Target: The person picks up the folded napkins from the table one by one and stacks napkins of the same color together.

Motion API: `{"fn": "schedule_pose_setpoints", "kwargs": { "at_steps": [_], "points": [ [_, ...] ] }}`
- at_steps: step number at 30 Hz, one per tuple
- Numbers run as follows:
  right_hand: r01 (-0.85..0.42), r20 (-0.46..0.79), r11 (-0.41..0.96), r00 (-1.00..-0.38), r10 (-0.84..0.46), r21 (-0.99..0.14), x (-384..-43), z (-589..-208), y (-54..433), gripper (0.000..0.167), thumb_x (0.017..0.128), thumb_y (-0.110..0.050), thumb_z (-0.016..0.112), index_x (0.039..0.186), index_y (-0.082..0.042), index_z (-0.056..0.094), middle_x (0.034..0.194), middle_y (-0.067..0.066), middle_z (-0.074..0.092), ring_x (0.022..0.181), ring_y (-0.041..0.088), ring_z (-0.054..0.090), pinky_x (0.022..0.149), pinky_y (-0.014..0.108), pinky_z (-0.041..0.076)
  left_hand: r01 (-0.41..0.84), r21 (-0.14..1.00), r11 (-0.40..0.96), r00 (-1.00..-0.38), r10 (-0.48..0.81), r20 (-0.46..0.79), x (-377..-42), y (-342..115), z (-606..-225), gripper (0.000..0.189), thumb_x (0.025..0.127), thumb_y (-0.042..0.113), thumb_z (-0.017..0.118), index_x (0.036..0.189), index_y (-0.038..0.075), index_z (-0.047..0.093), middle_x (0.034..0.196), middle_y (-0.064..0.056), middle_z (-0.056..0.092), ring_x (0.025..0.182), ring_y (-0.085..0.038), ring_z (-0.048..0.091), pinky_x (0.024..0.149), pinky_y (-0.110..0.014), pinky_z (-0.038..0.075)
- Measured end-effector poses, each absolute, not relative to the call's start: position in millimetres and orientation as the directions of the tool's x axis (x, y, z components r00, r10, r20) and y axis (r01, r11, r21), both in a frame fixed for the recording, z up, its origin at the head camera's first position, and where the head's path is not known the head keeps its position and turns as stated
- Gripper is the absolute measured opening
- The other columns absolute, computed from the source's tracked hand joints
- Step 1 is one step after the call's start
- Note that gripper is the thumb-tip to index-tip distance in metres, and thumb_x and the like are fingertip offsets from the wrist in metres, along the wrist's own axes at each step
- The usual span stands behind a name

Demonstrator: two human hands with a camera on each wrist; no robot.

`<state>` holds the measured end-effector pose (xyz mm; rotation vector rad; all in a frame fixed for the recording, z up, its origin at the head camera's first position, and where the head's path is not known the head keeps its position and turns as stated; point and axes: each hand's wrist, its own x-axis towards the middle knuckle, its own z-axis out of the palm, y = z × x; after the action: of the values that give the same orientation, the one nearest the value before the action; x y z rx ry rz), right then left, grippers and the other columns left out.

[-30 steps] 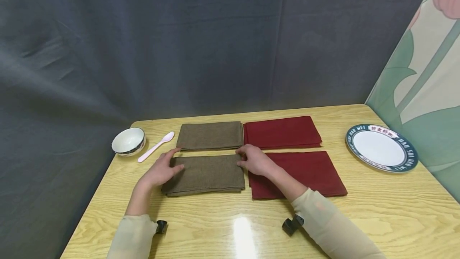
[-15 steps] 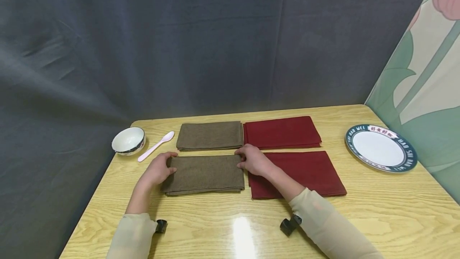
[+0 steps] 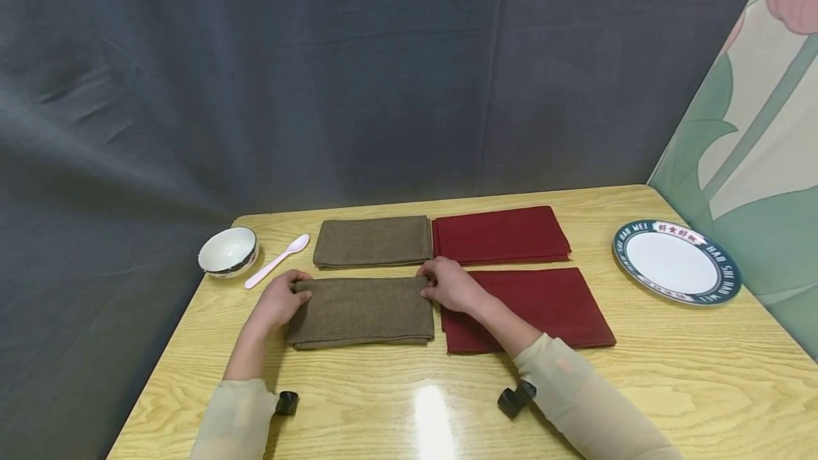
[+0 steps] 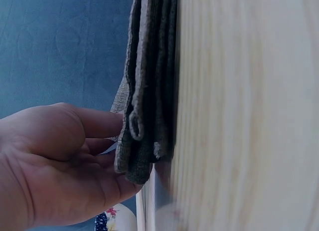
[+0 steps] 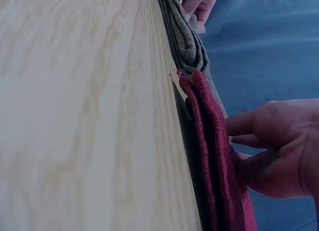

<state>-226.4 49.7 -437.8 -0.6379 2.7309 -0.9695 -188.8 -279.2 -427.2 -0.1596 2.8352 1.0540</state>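
Near brown cloth (image 3: 367, 311), between left fingers (image 3: 299, 276), right fingers (image 3: 431, 267)

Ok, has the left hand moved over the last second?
Yes: the left hand has shifted left and slightly away from the far brown cloth.

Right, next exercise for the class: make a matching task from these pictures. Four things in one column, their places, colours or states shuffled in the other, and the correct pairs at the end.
Column one
1. Left hand
2. Spoon
3. Plate
4. Bowl

Column two
A. Flat, with a dark lettered rim, toward the right side of the table
B. White inside, by the table's left edge
C. At the left end of the nearer brown cloth
D. Pale pink and slender

Right pairs
1-C, 2-D, 3-A, 4-B
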Motion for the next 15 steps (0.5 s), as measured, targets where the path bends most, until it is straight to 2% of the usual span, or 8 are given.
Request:
{"fn": "schedule_pose_setpoints", "kwargs": {
  "at_steps": [7,15],
  "points": [
    [-0.346,-0.009,0.681,-0.888,-0.459,-0.646,-227.4,-438.7,50.7,0.017,0.09,-0.004,0.077,0.106,-0.004,0.071,0.091,0.004,0.063,0.083,0.016,0.059,0.072,0.032,0.051,-0.144,0.703,0.696,-0.988,-0.068,-0.135,-186.8,-280.6,-425.1,0.022,0.098,0.003,0.063,0.119,-0.004,0.063,0.126,-0.026,0.06,0.113,-0.039,0.055,0.091,-0.052,0.046],
    [-0.316,0.01,0.601,-0.89,-0.456,-0.734,-230.5,-439.3,54.2,0.013,0.091,-0.001,0.075,0.103,-0.005,0.072,0.089,0.001,0.066,0.079,0.013,0.061,0.069,0.03,0.052,-0.122,0.727,0.675,-0.991,-0.045,-0.124,-188.1,-283.9,-424.5,0.022,0.097,0.003,0.065,0.117,-0.006,0.063,0.107,-0.02,0.062,0.095,-0.031,0.053,0.079,-0.038,0.043]
  ]
}}
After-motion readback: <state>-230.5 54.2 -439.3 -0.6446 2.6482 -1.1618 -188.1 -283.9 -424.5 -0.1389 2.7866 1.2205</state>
